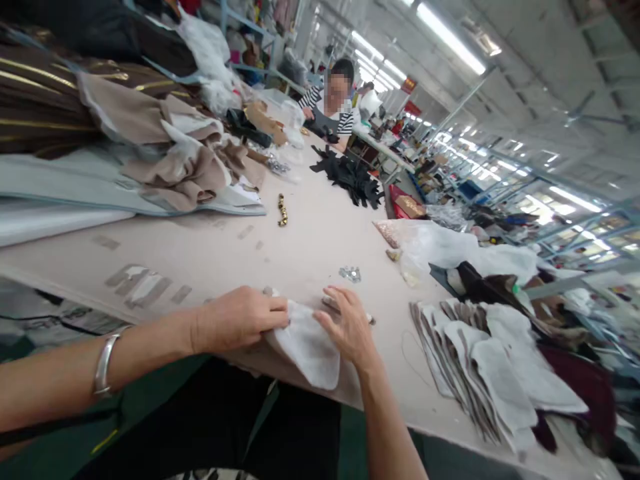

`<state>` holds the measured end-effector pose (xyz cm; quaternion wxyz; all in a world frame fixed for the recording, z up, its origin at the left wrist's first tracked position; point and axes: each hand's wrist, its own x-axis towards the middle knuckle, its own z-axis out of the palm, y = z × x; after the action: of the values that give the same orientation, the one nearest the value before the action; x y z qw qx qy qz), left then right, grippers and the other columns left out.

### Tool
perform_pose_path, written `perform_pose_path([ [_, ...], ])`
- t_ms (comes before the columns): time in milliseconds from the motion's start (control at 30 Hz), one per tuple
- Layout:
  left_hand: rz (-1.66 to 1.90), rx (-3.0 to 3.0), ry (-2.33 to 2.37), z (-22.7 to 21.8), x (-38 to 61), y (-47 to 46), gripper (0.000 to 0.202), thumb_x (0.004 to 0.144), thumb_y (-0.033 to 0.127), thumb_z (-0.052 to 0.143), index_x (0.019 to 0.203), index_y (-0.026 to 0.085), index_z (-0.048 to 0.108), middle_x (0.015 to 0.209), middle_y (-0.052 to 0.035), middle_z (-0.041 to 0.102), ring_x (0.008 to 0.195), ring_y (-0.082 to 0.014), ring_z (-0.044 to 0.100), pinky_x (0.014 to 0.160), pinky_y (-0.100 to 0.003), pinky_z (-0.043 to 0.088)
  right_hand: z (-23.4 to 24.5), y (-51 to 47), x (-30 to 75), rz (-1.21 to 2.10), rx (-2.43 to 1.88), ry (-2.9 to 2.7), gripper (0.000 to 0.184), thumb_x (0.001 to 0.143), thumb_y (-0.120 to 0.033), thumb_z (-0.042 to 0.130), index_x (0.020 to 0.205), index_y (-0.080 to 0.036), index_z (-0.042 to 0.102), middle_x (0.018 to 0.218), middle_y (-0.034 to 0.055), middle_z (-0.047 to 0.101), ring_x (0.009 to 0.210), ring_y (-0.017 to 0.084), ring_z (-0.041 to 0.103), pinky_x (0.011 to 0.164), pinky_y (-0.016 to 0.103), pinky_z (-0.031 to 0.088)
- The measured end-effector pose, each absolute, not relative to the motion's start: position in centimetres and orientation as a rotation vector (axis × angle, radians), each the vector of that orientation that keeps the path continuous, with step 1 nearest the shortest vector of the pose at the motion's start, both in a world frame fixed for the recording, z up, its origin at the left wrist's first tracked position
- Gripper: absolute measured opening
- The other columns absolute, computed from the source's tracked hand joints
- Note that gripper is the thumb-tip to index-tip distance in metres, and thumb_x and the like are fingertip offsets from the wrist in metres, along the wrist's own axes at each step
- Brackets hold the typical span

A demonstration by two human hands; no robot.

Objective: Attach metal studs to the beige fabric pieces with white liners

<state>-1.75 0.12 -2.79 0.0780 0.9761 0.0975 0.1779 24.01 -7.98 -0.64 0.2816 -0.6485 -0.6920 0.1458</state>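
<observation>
Near the front edge of the table, my left hand [243,319] pinches the upper left edge of a white fabric piece [313,350]. The rest of that piece hangs down toward the table's edge. At its right side is my right hand [350,327], fingers stretched and apart, holding nothing I can see. A thin pale stick-like thing [371,320] lies partly under the right hand; its kind is unclear. Just beyond the fingers lies a small group of silvery metal pieces [350,273].
Stacked white and taupe fabric pieces [480,373] lie at the right. Brown and white cloth [185,160] is heaped at the left. A gold-coloured string of parts [283,210], black pieces [347,177] and a clear plastic bag [440,250] lie farther off. A person [330,107] sits at the far end.
</observation>
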Motion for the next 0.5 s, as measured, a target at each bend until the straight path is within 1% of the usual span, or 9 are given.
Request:
perform_pose_path([
  [67, 0.489, 2.962, 0.261, -0.6, -1.2, 1.1, 0.032, 0.079, -0.004, 0.055, 0.096, 0.021, 0.067, 0.096, -0.0010, 0.073, 0.071, -0.0171, 0.068, 0.058, -0.027, 0.043, 0.4, -9.1, 21.5, 0.743, -1.619, -1.810, 0.065, 0.082, -0.049, 0.077, 0.139, -0.022, 0.062, 0.141, 0.0114, 0.066, 0.128, 0.030, 0.061, 0.111, 0.045, 0.045],
  [100, 0.469, 2.972, 0.247, 0.7, -0.7, 1.5, 0.030, 0.081, -0.002, 0.056, 0.097, 0.021, 0.067, 0.096, -0.0008, 0.073, 0.072, -0.0172, 0.068, 0.059, -0.027, 0.043, 0.7, -9.6, 20.2, 0.894, -1.584, -1.741, 0.068, 0.079, -0.047, 0.080, 0.140, -0.023, 0.061, 0.137, 0.0092, 0.069, 0.123, 0.031, 0.063, 0.107, 0.045, 0.048],
  [133, 0.452, 2.978, 0.244, 1.9, -0.1, 1.9, 0.028, 0.084, 0.000, 0.057, 0.099, 0.021, 0.068, 0.098, -0.0009, 0.073, 0.073, -0.0172, 0.069, 0.060, -0.027, 0.044, 0.9, -10.0, 19.0, 1.005, -1.570, -1.635, 0.064, 0.076, -0.045, 0.082, 0.135, -0.024, 0.065, 0.128, 0.0066, 0.073, 0.115, 0.030, 0.066, 0.103, 0.044, 0.051],
  [233, 0.527, 2.946, 0.345, 5.1, 1.9, 2.7, 0.024, 0.091, 0.010, 0.058, 0.109, 0.021, 0.069, 0.112, -0.0030, 0.073, 0.078, -0.0179, 0.070, 0.064, -0.027, 0.046, 0.1, -10.9, 16.3, 1.250, -1.479, -1.038, 0.033, 0.077, -0.042, 0.077, 0.102, -0.020, 0.075, 0.094, 0.0028, 0.078, 0.091, 0.027, 0.070, 0.089, 0.042, 0.056],
  [267, 0.619, 2.901, 0.405, 5.7, 2.5, 3.0, 0.024, 0.092, 0.013, 0.058, 0.113, 0.021, 0.069, 0.118, -0.0044, 0.072, 0.081, -0.0183, 0.070, 0.067, -0.028, 0.048, -0.3, -11.2, 15.9, 1.334, -1.397, -0.793, 0.031, 0.077, -0.043, 0.076, 0.096, -0.019, 0.075, 0.090, 0.0034, 0.078, 0.087, 0.026, 0.071, 0.087, 0.041, 0.057],
  [333, 0.842, 2.702, 0.563, 6.0, 3.2, 3.6, 0.028, 0.094, 0.020, 0.058, 0.119, 0.019, 0.068, 0.121, -0.0057, 0.072, 0.080, -0.0166, 0.067, 0.071, -0.027, 0.049, -1.1, -12.0, 15.9, 1.464, -1.206, -0.384, 0.036, 0.075, -0.045, 0.079, 0.098, -0.017, 0.075, 0.093, 0.0067, 0.080, 0.087, 0.026, 0.074, 0.088, 0.041, 0.059],
  [400, 0.950, 2.406, 0.766, 4.9, 3.0, 4.0, 0.027, 0.092, 0.029, 0.060, 0.115, 0.019, 0.070, 0.100, -0.0020, 0.076, 0.062, -0.0126, 0.058, 0.063, -0.025, 0.046, -1.4, -13.4, 17.2, 1.487, -1.085, -0.177, 0.042, 0.077, -0.047, 0.080, 0.105, -0.015, 0.075, 0.102, 0.0102, 0.081, 0.095, 0.027, 0.075, 0.091, 0.042, 0.060],
  [467, 0.870, 2.139, 0.972, 2.3, 2.0, 4.4, 0.026, 0.089, 0.042, 0.063, 0.104, 0.023, 0.071, 0.064, 0.0061, 0.066, 0.046, -0.0130, 0.046, 0.048, -0.024, 0.035, -1.0, -15.1, 19.9, 1.377, -1.060, -0.140, 0.045, 0.084, -0.054, 0.073, 0.109, -0.016, 0.075, 0.106, 0.0124, 0.081, 0.103, 0.028, 0.075, 0.093, 0.044, 0.060],
  [500, 0.888, 2.035, 0.992, 0.7, 1.4, 4.7, 0.023, 0.089, 0.044, 0.062, 0.099, 0.026, 0.070, 0.057, 0.0083, 0.061, 0.046, -0.0141, 0.048, 0.047, -0.023, 0.035, -0.5, -16.2, 21.8, 1.265, -1.086, -0.165, 0.048, 0.087, -0.057, 0.068, 0.110, -0.016, 0.075, 0.107, 0.0130, 0.081, 0.106, 0.029, 0.075, 0.092, 0.046, 0.061],
])
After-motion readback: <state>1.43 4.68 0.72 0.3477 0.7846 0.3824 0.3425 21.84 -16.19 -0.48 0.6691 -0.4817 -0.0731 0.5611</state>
